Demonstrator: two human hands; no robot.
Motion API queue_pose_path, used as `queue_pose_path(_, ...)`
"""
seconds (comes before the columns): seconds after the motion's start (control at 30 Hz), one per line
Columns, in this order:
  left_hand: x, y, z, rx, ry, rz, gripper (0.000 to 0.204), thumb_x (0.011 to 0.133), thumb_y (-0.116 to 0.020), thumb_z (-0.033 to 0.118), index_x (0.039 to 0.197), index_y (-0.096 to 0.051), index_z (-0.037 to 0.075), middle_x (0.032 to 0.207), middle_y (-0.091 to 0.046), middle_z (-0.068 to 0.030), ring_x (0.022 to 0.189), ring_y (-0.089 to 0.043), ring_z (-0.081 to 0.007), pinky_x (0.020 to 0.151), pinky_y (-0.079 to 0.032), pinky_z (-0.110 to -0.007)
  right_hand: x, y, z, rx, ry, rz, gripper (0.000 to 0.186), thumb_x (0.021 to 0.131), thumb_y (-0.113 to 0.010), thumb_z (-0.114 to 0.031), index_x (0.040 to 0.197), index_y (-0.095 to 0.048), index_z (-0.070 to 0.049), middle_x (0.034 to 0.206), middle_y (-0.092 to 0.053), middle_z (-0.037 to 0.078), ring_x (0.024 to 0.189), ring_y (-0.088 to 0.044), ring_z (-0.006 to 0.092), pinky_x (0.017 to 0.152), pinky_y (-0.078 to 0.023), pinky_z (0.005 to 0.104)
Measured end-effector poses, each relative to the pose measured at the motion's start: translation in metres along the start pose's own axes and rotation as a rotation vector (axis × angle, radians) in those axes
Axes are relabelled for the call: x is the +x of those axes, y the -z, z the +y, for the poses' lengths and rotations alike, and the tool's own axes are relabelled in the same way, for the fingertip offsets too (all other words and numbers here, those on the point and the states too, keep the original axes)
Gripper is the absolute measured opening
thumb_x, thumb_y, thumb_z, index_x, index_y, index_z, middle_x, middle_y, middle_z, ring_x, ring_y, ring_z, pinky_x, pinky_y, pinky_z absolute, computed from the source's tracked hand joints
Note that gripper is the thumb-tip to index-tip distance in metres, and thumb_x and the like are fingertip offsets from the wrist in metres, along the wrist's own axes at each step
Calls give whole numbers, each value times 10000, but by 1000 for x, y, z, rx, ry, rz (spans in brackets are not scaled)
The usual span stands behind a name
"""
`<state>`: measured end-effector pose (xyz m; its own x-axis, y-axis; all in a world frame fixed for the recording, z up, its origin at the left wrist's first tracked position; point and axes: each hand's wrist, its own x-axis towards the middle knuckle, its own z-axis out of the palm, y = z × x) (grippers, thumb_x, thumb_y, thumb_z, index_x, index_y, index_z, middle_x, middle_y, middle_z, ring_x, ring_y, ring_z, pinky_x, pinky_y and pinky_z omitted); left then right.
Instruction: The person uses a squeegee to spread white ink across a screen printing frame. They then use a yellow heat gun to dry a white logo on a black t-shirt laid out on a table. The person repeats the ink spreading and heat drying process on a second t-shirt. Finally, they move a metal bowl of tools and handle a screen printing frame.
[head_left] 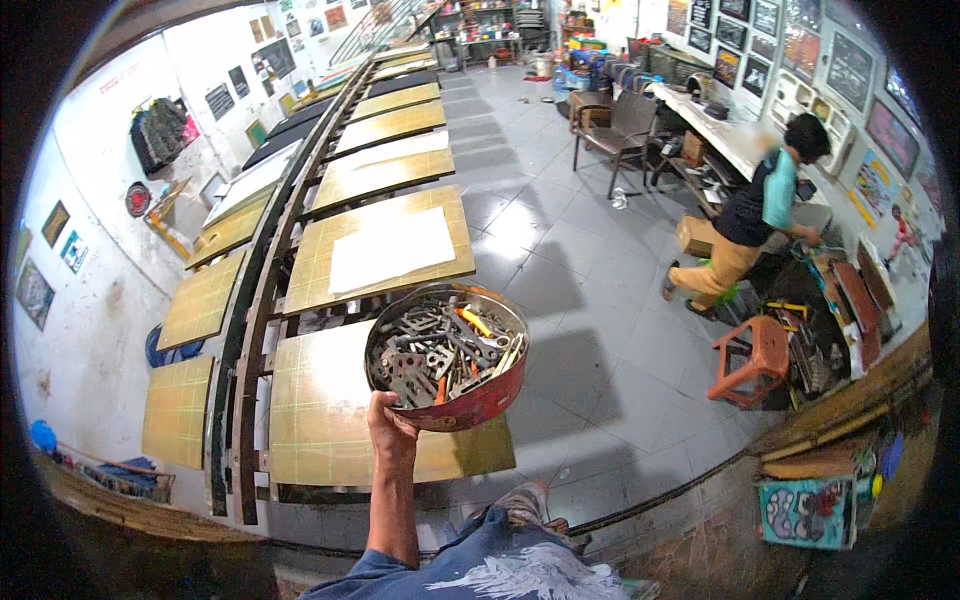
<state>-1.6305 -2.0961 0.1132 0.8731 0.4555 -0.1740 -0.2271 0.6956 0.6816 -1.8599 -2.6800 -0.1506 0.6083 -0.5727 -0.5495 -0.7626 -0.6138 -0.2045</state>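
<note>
My left hand [391, 418] grips the near left side of a round red tin [478, 405], its fingers partly hidden by the tin. Inside lie many loose metal pieces [420, 348], some flat with holes in them. A yellow-handled tool [473, 321] and an orange piece [441, 389] stick out among them. The tin is held up over the right part of the nearest tan board [320, 420]. My right hand is not in view.
Tan boards lie in rows on a long metal rack [262, 350]; a white sheet [392, 250] covers part of one. To the right, a person [765, 215] bends near an orange stool [750, 360], with a chair [618, 135] and a long bench [715, 125] farther back.
</note>
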Motion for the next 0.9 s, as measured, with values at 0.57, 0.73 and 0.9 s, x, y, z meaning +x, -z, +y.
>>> queue_pose_path(0.57, 175, -191, -118, -40, -222, 375, 339, 908, -582, 295, 1117, -661, 40, 944, -777, -100, 631, -727, -166, 545, -593, -270, 411, 276, -241, -346, 236, -72, 791, 681, -928, -361, 1305, -610, 6, 1281, -663, 206, 1161, -659, 394, 976, -559, 494)
queue_pose_path(0.73, 245, -230, -127, -29, -311, 566, 193, 905, -613, 269, 770, -566, 139, 546, -590, 20, 305, -430, -148, 415, -504, -300, 532, 314, -339, -458, 287, -77, 794, 675, -931, -360, 1302, -610, 7, 1280, -664, 209, 1160, -660, 397, 978, -560, 492)
queue_pose_path(0.9, 350, -289, -149, -130, -475, 604, 326, 891, -564, 206, 1133, -636, -1, 1022, -759, -110, 815, -747, -207, 707, -639, -325, 665, 345, -481, -611, 415, -94, 796, 670, -933, -359, 1298, -610, 8, 1278, -665, 211, 1160, -661, 399, 979, -560, 491)
